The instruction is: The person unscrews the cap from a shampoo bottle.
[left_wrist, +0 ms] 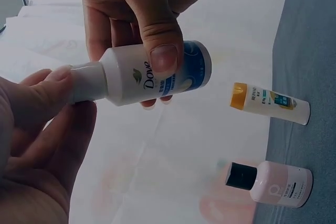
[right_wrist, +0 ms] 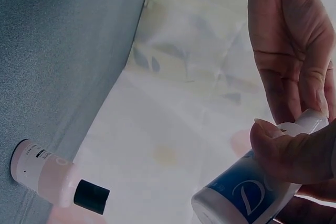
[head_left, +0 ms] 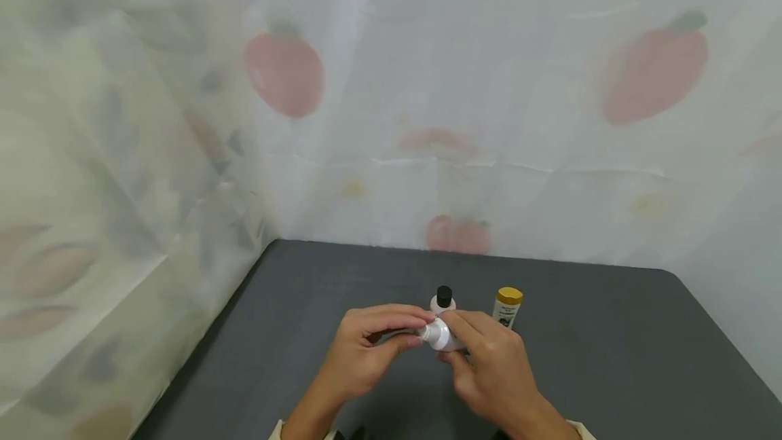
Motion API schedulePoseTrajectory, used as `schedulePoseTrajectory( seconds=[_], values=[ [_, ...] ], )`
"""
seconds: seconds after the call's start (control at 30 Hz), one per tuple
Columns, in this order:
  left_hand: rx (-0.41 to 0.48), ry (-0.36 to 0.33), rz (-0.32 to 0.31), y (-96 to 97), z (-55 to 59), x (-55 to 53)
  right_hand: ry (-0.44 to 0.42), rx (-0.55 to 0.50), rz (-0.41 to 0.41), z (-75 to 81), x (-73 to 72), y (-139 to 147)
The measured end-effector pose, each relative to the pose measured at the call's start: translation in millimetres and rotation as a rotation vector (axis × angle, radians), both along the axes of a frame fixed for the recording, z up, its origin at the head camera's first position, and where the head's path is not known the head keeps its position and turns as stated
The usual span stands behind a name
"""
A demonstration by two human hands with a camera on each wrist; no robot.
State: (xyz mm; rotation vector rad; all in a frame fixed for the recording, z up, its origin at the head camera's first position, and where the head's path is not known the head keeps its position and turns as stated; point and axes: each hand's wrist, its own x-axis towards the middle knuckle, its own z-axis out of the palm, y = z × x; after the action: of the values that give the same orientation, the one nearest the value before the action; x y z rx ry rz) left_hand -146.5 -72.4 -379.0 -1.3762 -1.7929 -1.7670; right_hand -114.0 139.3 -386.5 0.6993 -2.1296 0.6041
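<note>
My right hand (head_left: 491, 358) grips the body of a small white and blue Dove bottle (left_wrist: 123, 72), thumb across its label. The bottle lies sideways in the air above the table, its cap end toward my left hand (head_left: 363, 345). With thumb and fingers, that left hand pinches the white cap (left_wrist: 88, 82), which sits on the bottle's neck. In the right wrist view the bottle's blue lower part (right_wrist: 239, 190) and base face the camera, while fingers cover much of the cap.
Beyond the hands, a pink bottle with a black cap (head_left: 444, 296) stands on the dark grey table (head_left: 611, 345). To its right stands a white bottle with a yellow cap (head_left: 508, 301). A pale fruit-print sheet (head_left: 379, 202) hangs behind the table and along its left.
</note>
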Motion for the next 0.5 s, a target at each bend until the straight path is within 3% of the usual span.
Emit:
schedulePoseTrajectory(
  seconds=[0.33, 0.5],
  values=[
    [0.021, -0.019, 0.068, 5.8, -3.1, -1.3, 0.020, 0.018, -0.001, 0.9, 0.6, 2.3],
    [0.000, 0.004, 0.018, 5.1, -3.4, 0.0, 0.011, 0.024, -0.006, 1.6, 0.7, 3.1]
  ],
)
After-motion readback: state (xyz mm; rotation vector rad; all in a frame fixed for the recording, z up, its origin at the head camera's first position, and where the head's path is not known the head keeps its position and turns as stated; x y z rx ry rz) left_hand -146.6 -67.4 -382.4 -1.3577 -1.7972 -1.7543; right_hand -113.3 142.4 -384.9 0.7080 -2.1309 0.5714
